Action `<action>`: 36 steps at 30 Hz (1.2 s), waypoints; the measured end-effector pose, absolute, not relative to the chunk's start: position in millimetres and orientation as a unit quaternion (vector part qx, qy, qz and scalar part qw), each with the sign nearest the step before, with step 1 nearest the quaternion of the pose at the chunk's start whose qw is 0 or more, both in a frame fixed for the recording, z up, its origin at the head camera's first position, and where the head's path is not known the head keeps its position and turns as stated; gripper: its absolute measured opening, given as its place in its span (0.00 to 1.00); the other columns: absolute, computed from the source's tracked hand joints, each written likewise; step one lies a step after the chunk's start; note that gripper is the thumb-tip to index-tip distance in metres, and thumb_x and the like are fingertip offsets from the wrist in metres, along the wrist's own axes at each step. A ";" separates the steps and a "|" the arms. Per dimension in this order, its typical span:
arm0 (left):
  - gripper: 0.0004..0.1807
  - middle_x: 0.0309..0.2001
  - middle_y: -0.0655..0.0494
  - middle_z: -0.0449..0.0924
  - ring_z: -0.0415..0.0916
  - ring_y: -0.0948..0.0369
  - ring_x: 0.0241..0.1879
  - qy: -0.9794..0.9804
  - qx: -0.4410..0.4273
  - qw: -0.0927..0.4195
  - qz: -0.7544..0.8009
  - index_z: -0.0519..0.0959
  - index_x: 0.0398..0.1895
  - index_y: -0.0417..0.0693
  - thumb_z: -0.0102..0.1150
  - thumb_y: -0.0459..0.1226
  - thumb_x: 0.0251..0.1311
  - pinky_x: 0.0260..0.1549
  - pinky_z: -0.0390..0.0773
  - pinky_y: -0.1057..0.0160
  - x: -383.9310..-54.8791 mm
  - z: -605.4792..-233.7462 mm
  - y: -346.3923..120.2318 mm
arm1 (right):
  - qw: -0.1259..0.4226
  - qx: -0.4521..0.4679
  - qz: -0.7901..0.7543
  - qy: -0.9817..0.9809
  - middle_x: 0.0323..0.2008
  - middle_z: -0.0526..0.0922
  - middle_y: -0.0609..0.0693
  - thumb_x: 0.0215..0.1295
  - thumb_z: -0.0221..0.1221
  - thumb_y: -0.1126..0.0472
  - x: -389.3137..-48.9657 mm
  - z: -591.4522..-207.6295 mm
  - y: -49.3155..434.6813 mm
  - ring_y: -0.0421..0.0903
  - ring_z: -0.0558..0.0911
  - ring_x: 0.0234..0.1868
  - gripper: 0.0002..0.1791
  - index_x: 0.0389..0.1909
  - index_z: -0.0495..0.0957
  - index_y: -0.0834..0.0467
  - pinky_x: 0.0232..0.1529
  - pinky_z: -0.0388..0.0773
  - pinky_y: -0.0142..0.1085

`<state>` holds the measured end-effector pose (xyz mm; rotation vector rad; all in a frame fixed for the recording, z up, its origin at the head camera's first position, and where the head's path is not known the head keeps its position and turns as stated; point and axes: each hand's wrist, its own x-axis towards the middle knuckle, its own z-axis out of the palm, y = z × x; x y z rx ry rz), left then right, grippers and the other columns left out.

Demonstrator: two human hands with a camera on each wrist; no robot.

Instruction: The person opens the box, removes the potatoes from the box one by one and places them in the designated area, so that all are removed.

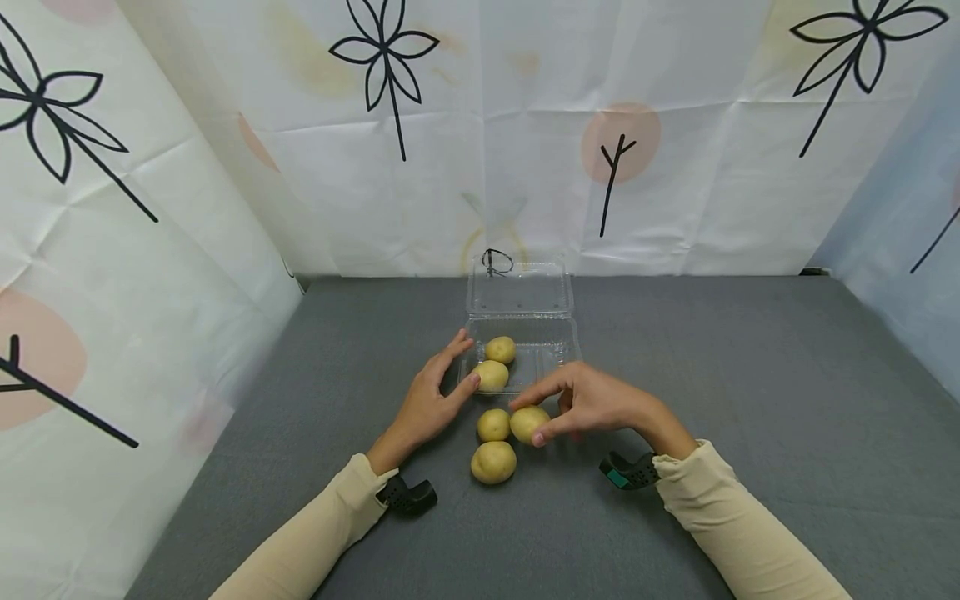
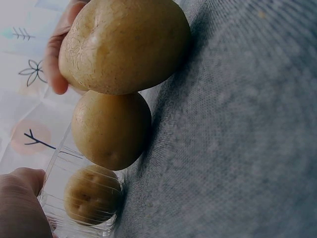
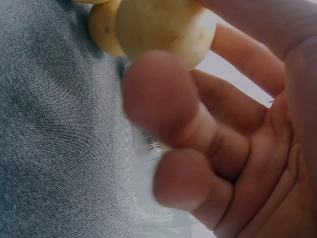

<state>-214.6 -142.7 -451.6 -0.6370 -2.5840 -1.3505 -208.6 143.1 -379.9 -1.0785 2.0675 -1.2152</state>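
Observation:
My right hand pinches a yellow potato between thumb and fingers, close in front of the clear plastic clamshell box. In the right wrist view that potato appears beyond two blurred, bent fingers. Two potatoes lie along the box's left side, one farther back and one at the front. My left hand rests at the box's left front corner, fingers extended along the side and thumb at the front edge. Two more potatoes, a smaller one and a larger one, sit on the cloth before the box.
The box's clear lid is folded back toward the patterned white backdrop. Grey cloth covers the table. White printed sheets also stand at the left and right sides. A black band is on each wrist.

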 end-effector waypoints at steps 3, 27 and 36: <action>0.33 0.81 0.60 0.54 0.55 0.50 0.79 -0.863 -0.213 0.078 -0.451 0.65 0.77 0.52 0.57 0.48 0.72 0.73 0.58 0.36 -214.7 -451.7 -142.6 | 0.259 -0.397 -0.431 0.768 0.58 0.86 0.53 0.60 0.72 0.54 -207.9 -380.1 142.3 0.65 0.73 0.11 0.27 0.61 0.82 0.55 0.18 0.80 0.41; 0.33 0.81 0.61 0.54 0.54 0.50 0.80 -0.865 -0.211 0.077 -0.449 0.65 0.77 0.52 0.57 0.49 0.72 0.74 0.57 0.36 -215.5 -452.4 -142.1 | 0.188 -0.382 -0.415 0.804 0.40 0.91 0.45 0.60 0.72 0.50 -199.2 -392.9 145.1 0.34 0.69 0.08 0.29 0.62 0.82 0.54 0.16 0.77 0.35; 0.32 0.81 0.61 0.54 0.54 0.50 0.80 -0.862 -0.215 0.077 -0.452 0.65 0.77 0.52 0.57 0.47 0.72 0.73 0.57 0.35 -216.1 -453.9 -142.9 | 0.131 -0.414 -0.372 0.820 0.54 0.88 0.48 0.59 0.73 0.49 -197.5 -398.4 140.6 0.28 0.64 0.10 0.26 0.59 0.85 0.50 0.17 0.71 0.29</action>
